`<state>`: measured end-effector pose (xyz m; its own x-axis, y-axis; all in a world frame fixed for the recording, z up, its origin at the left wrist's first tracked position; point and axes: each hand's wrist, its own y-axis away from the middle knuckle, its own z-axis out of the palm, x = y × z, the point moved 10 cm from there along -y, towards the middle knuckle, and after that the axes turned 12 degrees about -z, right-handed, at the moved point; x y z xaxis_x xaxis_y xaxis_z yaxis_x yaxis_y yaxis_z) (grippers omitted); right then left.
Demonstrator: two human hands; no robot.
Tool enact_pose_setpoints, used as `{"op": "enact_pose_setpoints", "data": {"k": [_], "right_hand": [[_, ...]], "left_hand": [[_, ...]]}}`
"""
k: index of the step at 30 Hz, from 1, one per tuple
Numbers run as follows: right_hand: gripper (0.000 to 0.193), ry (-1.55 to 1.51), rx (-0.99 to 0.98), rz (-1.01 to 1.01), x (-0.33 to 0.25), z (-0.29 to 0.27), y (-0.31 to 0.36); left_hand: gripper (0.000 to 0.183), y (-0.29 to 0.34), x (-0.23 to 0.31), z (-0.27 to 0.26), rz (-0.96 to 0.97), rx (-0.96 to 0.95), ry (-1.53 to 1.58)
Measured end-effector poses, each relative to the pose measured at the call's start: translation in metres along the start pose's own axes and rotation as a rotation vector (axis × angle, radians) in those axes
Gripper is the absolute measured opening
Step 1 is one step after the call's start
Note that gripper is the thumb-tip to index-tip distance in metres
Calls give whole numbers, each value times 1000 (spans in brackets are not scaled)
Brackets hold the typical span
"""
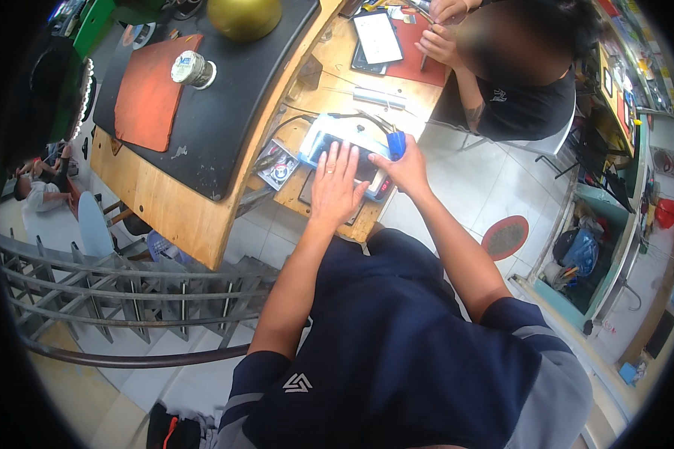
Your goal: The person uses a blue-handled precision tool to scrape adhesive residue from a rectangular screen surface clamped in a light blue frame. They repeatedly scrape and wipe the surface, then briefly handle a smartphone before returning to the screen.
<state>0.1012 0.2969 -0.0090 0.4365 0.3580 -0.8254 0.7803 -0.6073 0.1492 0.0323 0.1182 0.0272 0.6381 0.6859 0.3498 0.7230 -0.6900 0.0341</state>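
Observation:
My left hand (pixel 337 183) lies flat, fingers stretched and slightly spread, over a dark glossy panel (pixel 323 145) on a blue-and-white box-shaped device (pixel 312 133). At the device's right side, my right hand (pixel 406 170) is closed around a blue-handled tool (pixel 396 145). Thin metal tips seem to stick out above the handle; its exact kind cannot be made out. My right thumb reaches toward the panel. Black cables run behind the device. Part of the panel is hidden under my left hand.
A wooden bench (pixel 195 224) with a black mat (pixel 225 97), orange pad (pixel 151 93) and wire spool (pixel 193 69) stands at left. Opposite, another person (pixel 528 105) works over a red mat (pixel 421 49). A metal railing (pixel 142 288) runs lower left; a round stool (pixel 505 236) stands right.

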Motion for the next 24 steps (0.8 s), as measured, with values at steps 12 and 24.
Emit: {"op": "enact_pose_setpoints", "data": {"k": [12,24], "right_hand": [[71,-56,119,28,2,-10,12],[47,146,333,223,111,-57,196]], "left_hand": [[23,50,-65,-24,-273,130,431],[14,71,-102,-27,12,19,337]]}}
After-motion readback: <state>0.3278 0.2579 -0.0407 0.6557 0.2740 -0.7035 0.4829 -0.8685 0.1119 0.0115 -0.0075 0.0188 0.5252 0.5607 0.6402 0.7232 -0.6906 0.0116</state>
